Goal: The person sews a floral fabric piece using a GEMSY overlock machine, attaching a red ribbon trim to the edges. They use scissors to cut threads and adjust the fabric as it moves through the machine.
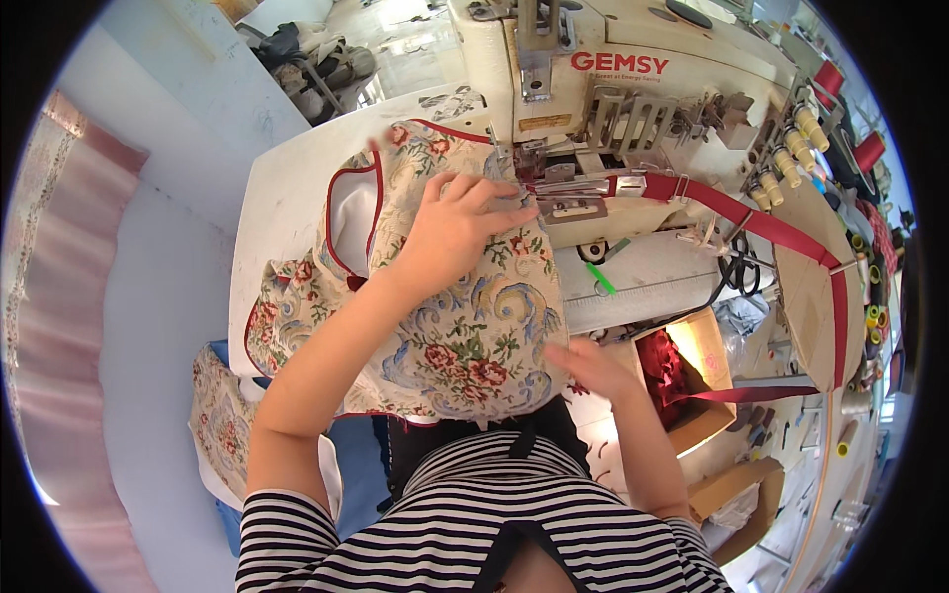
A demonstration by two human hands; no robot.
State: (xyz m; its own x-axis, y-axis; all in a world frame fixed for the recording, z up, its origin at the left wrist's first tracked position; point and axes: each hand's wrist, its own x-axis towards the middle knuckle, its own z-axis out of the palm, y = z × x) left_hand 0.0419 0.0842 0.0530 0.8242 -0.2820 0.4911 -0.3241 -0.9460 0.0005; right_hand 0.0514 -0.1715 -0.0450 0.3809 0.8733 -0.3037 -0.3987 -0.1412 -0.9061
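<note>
My left hand [460, 222] lies with spread fingers on cream floral fabric pieces [470, 361] edged in red binding, near the sewing machine's presser area [534, 168]. A white-lined opening [351, 217] in the fabric shows left of that hand. My right hand [583, 366] is blurred at the fabric's right edge, lower down; whether its fingers grip the edge is unclear. A red binding strip [732, 210] runs into the metal folder [583, 186] on the machine.
The white table [272, 193] has a ruler strip [672, 277] and a bright green tool [600, 277]. Cardboard boxes [712, 331] with red binding stand at lower right, thread spools [865, 148] at far right. More floral fabric [213, 415] hangs lower left. A pink curtain [69, 296] hangs left.
</note>
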